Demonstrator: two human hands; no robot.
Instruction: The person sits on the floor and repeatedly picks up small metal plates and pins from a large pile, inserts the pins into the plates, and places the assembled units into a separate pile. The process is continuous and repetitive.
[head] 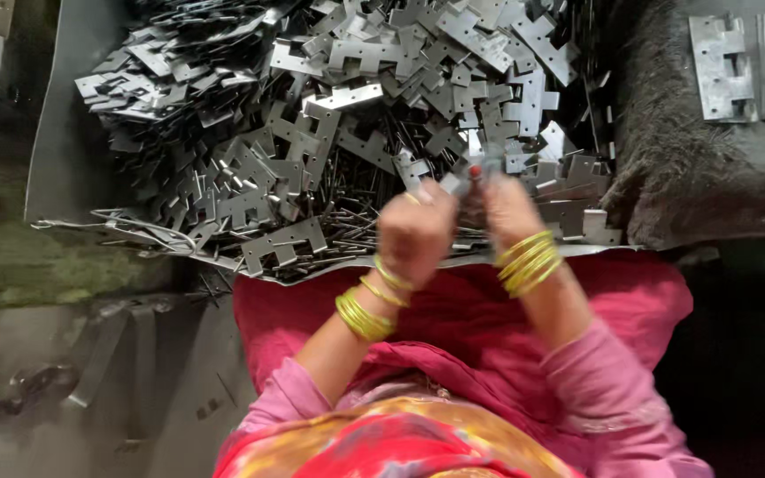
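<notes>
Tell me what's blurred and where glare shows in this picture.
Head view: both hands, left and right, are motion-blurred, and so is the small metal piece they hold between them; the pile of hinge plates is sharper, with pale glare on its top plates; the left edge lies in dim shadow.

This is a small metalworking workshop, the sort where hinges get put together by hand. Just beyond the hands, a big heap of stamped grey hinge leaves [356, 106] fills a sheet-metal tray [64, 133], with thin steel pins [347, 221] scattered beneath them. Up to the right of the hands, finished hinges [745, 62] lie on a dark, grimy cloth [692, 168]. Left and below, the floor [64, 372] is bare and dirty.
</notes>
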